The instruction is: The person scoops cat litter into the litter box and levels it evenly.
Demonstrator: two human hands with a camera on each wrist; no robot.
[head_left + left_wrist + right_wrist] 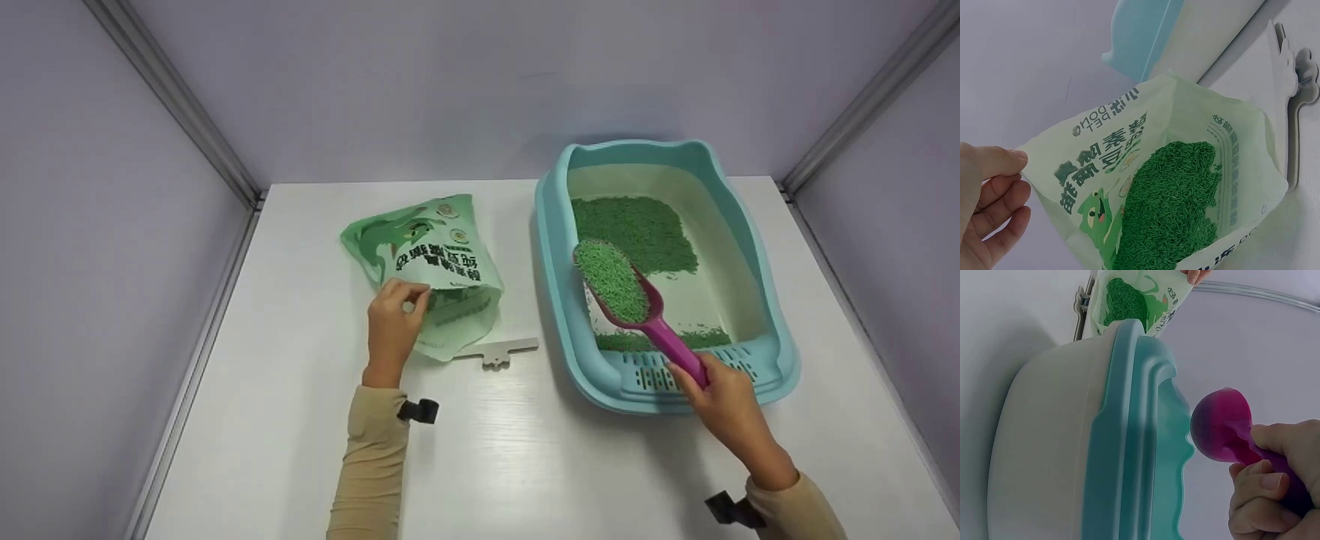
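My left hand (394, 319) pinches the top edge of a green cat litter bag (442, 247), between thumb and forefinger. The bag's mouth gapes open, and green pellets (1168, 208) fill part of it in the left wrist view. My right hand (724, 401) grips the handle of a magenta litter scoop (667, 341), heaped with green pellets (611, 277). The scoop is held above the left side of a blue and white litter box (559, 300). A layer of green pellets (637, 232) covers the box's far part, with a strip of more along its near end.
A grey clip (496, 351) lies on the white table (480, 450) between bag and box. Pale walls (450, 90) enclose the table at the back and both sides. The box's raised rim (1129, 439) stands well above the tabletop.
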